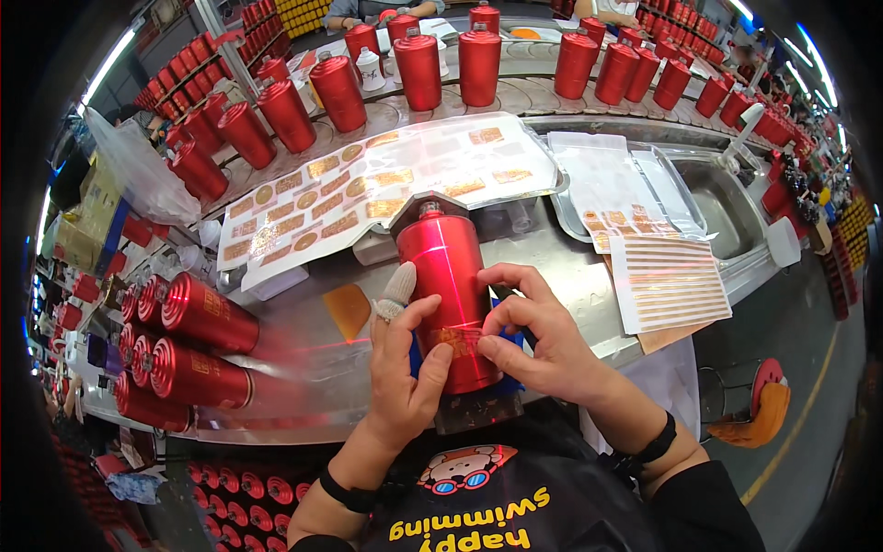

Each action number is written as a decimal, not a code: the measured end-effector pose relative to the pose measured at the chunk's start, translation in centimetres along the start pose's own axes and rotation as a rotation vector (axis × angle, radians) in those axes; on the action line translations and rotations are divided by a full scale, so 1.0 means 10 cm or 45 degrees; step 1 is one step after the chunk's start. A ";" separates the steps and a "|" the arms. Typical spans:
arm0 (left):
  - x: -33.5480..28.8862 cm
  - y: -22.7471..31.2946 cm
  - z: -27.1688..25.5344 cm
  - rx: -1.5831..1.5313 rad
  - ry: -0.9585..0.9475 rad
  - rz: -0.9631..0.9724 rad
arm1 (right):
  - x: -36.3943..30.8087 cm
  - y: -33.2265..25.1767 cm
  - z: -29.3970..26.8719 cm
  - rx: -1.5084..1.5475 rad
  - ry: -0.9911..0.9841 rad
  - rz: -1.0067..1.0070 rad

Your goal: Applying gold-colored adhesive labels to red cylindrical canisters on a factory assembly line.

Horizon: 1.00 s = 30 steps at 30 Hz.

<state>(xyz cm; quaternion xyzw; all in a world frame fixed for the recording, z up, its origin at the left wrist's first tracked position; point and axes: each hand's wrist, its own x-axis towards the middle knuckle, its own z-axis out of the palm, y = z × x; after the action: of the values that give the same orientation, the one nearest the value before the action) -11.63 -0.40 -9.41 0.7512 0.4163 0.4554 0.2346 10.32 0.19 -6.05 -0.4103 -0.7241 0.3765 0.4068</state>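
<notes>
Hands [402, 382] [544, 339] touch a red bottle [441, 262] beside its blurry, perhaps lettered gold label [457, 341].

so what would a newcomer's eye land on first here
Most likely the shiny red bottle in the middle, with the left hand and right hand at its lower part, around a gold patch. Next, perhaps, the row of red bottles curving across the top and the cluster of red bottles at left. The white sheet of gold patterns just beyond the middle bottle also stands out.
</notes>
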 end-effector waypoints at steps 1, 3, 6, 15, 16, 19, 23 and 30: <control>0.01 0.00 0.03 -0.015 0.029 -0.003 | 0.00 0.00 0.00 -0.030 0.008 0.002; -0.05 -0.03 0.10 -0.262 0.108 -0.140 | -0.01 0.02 -0.01 -0.113 0.034 0.013; -0.06 -0.02 0.20 -0.479 0.149 -0.249 | -0.01 0.06 0.01 -0.188 0.076 -0.027; -0.05 -0.05 0.21 -0.369 0.069 -0.260 | 0.02 0.00 0.06 -0.314 0.108 -0.167; -0.05 -0.05 0.21 -0.401 0.064 -0.258 | 0.02 0.00 0.06 -0.303 0.103 -0.182; -0.04 -0.02 0.16 -0.491 0.012 -0.291 | 0.03 -0.01 0.06 -0.285 0.100 -0.196; -0.06 -0.05 0.17 -0.671 0.006 -0.307 | 0.02 0.00 0.07 -0.259 0.101 -0.186; -0.10 -0.18 0.15 -0.764 0.034 -0.304 | 0.02 -0.05 0.07 -0.407 0.113 -0.134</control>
<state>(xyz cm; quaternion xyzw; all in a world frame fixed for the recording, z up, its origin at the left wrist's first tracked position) -11.25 -0.20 -11.90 0.5883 0.3517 0.5371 0.4917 9.45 0.01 -5.81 -0.4474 -0.7767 0.2162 0.3871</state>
